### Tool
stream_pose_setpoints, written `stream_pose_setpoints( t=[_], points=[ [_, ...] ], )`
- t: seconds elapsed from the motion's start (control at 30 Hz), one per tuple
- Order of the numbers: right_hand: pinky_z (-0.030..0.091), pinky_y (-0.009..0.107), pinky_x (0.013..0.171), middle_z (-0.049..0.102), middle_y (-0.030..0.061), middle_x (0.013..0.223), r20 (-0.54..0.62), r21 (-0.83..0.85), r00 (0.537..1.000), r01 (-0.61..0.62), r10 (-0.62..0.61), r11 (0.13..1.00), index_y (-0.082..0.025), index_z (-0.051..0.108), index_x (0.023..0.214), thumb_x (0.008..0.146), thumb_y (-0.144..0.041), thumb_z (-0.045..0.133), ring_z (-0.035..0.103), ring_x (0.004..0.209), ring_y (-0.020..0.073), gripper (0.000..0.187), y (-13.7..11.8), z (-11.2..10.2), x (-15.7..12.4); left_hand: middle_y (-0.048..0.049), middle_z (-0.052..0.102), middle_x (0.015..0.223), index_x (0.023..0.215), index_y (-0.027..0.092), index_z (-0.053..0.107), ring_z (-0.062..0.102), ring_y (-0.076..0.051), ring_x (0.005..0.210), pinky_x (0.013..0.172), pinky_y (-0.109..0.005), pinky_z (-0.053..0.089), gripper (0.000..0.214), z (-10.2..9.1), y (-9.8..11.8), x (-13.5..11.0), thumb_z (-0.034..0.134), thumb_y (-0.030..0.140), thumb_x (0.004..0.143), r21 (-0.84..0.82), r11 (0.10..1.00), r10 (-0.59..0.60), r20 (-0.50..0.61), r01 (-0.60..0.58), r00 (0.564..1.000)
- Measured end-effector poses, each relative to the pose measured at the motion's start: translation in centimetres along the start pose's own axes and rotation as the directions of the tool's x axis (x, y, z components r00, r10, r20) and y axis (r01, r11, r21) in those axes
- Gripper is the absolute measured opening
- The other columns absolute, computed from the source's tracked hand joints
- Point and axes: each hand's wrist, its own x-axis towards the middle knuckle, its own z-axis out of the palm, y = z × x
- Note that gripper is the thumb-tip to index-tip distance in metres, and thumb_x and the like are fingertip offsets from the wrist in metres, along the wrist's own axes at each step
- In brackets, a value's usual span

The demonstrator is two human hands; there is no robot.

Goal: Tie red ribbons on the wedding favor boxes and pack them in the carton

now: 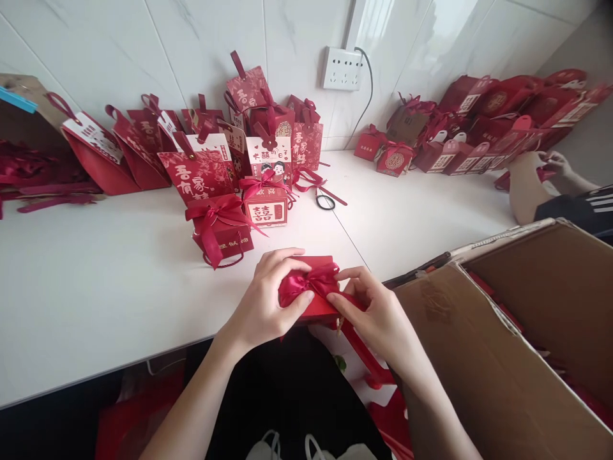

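A small red gift box [313, 305] sits at the near edge of the white table [96, 281], with a red satin ribbon bow [306, 283] on top. My left hand [268, 300] curls around the left side of the box, its thumb pressed on the bow's left loop. My right hand [373, 313] pinches the right side of the ribbon, whose tail hangs down below the table edge.
Finished red gift boxes with bows [220, 227] stand just behind. More red boxes and bags line the wall at the back [249, 128] and at the right [479, 128]. An open cardboard carton [502, 345] stands at my right. Another person's hand [555, 163] rests at the far right. A black hair tie [325, 202] lies on the table.
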Motion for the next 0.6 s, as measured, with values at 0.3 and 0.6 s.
stream_pose_setpoints(
  t=[0.3, 0.6],
  points=[
    [0.042, 0.018, 0.049, 0.062, -0.0046, 0.061, 0.176, 0.083, 0.984, -0.025, 0.01, 0.996, -0.023, 0.046, 0.077, 0.088, -0.028, 0.049, 0.057, 0.051, 0.01, 0.013, -1.9, -0.5, -3.5, 0.0002, 0.045, 0.138, 0.088, 0.028, 0.067, 0.038, -0.026, 0.129, 0.109, -0.047, 0.033, 0.014, -0.2, 0.3, 0.3, 0.055, 0.027, 0.084, -0.006, 0.997, -0.078, 0.096, 0.079, 0.992],
    [0.033, 0.022, 0.049, 0.046, -0.005, 0.055, 0.066, -0.089, 0.998, 0.022, -0.016, 0.996, -0.021, 0.046, 0.065, 0.082, -0.055, 0.055, 0.04, 0.052, 0.0103, 0.039, -0.3, -1.9, 0.5, -0.0037, 0.047, 0.137, 0.084, 0.026, 0.069, 0.041, -0.028, 0.127, 0.105, -0.046, 0.038, 0.013, 0.0, -0.1, 0.8, 0.057, 0.028, 0.082, -0.072, 0.996, -0.047, 0.099, 0.055, 0.994]
  ],
)
